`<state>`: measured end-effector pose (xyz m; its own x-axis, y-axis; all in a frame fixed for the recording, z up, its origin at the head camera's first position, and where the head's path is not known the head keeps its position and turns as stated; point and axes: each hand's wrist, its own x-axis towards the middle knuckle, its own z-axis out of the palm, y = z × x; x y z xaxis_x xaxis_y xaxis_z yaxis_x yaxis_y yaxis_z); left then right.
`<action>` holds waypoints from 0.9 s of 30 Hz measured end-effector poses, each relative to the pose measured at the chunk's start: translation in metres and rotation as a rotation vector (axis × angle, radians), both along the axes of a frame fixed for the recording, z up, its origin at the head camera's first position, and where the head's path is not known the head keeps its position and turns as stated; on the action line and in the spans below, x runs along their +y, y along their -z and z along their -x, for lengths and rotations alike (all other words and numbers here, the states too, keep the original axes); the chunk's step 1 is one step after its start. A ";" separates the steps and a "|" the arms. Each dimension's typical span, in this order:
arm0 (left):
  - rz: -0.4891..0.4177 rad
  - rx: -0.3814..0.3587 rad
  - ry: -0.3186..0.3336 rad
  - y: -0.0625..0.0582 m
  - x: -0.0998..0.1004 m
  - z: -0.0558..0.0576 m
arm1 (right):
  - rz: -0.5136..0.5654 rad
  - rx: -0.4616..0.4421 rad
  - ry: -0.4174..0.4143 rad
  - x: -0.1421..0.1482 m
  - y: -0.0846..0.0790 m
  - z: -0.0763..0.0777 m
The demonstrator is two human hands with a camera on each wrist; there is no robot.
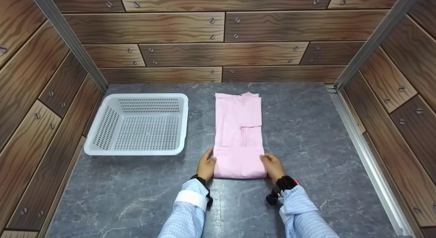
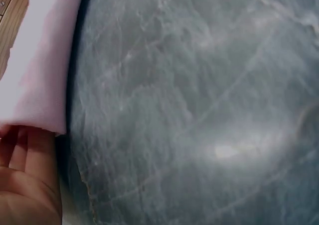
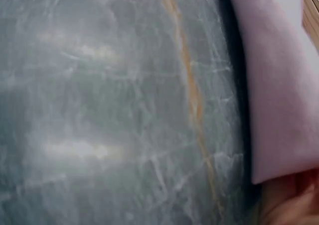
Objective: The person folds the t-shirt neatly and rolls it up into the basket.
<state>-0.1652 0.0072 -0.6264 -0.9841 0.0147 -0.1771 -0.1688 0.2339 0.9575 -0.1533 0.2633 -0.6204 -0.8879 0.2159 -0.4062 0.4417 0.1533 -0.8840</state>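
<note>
A pink shirt [image 1: 238, 135], folded into a long narrow strip, lies on the grey marbled table with its near end turned over. At its near left edge, my left hand [image 1: 206, 165] grips the cloth with the thumb on top. My right hand [image 1: 273, 167] holds the near right edge in the same way. In the left wrist view, fingers [image 2: 37, 153] reach beneath the pink cloth [image 2: 42, 75], and their tips are hidden. The right wrist view shows part of the right hand [image 3: 294, 202] under the shirt's edge [image 3: 279, 110].
A white perforated plastic basket [image 1: 184, 129] stands left of the shirt, with nothing in it. Wood-patterned walls [image 1: 221, 26] enclose the table [image 1: 306, 129] at the back and both sides. A metal rail [image 1: 371, 163] runs along the right side.
</note>
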 end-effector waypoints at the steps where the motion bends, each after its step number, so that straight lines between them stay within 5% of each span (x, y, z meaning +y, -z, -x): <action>1: 0.019 -0.009 -0.011 0.000 -0.001 0.000 | -0.010 -0.026 0.008 0.001 -0.002 -0.001; 5: 0.097 -0.017 -0.048 0.000 -0.004 -0.005 | 0.001 -0.054 0.007 0.006 -0.007 -0.006; 12: 0.217 0.066 -0.018 0.001 -0.006 -0.016 | -0.342 0.149 -0.087 0.006 0.000 -0.015; 20: 0.387 0.014 -0.058 -0.005 -0.004 -0.023 | -0.517 0.123 -0.097 0.003 0.001 -0.022; 23: 0.516 0.112 -0.102 -0.006 -0.004 -0.026 | -0.605 0.144 -0.077 0.001 -0.002 -0.023; 27: 0.717 0.415 -0.047 -0.004 0.000 -0.028 | -0.806 0.384 -0.081 -0.005 -0.003 -0.022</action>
<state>-0.1372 0.0076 -0.6225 -0.9683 -0.0060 0.2498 0.1408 0.8127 0.5654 -0.1312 0.2582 -0.6178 -0.9563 0.2379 0.1700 0.0983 0.8091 -0.5793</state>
